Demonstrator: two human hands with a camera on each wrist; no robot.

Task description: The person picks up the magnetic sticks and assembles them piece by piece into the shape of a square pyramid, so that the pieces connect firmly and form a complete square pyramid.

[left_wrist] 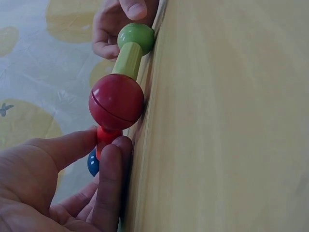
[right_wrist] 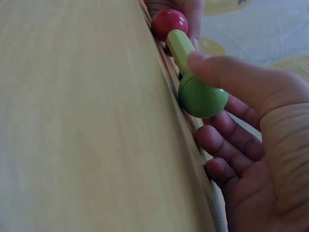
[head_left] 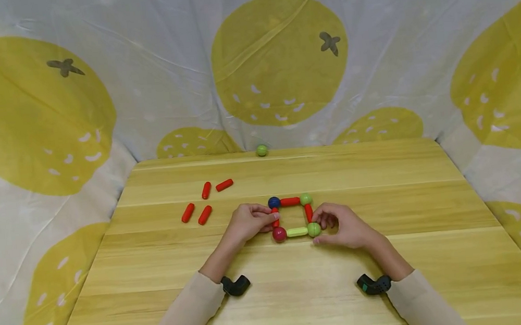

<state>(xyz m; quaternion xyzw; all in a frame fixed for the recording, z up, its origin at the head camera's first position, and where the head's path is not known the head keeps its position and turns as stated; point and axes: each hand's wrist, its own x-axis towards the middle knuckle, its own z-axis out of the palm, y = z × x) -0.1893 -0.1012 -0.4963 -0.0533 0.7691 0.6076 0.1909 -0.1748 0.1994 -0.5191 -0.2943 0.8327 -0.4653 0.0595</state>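
A square of rods and balls from a building set lies on the wooden table. Its corners are a blue ball (head_left: 274, 202), a dark red ball (head_left: 279, 235), a far green ball (head_left: 306, 198) and a near green ball (head_left: 314, 229). Red rods form the left, far and right sides; a yellow-green rod (head_left: 297, 231) makes the near side. My left hand (head_left: 249, 220) pinches the left red rod (left_wrist: 107, 139) between thumb and fingers. With thumb on top and fingers curled behind, my right hand (head_left: 344, 226) holds the near green ball (right_wrist: 203, 98).
Several loose red rods (head_left: 205, 215) lie left of the square. Another green ball (head_left: 262, 150) sits at the table's back edge, by the lemon-print cloth (head_left: 178, 86) hanging behind. Black wrist cameras (head_left: 237, 285) are strapped to both wrists.
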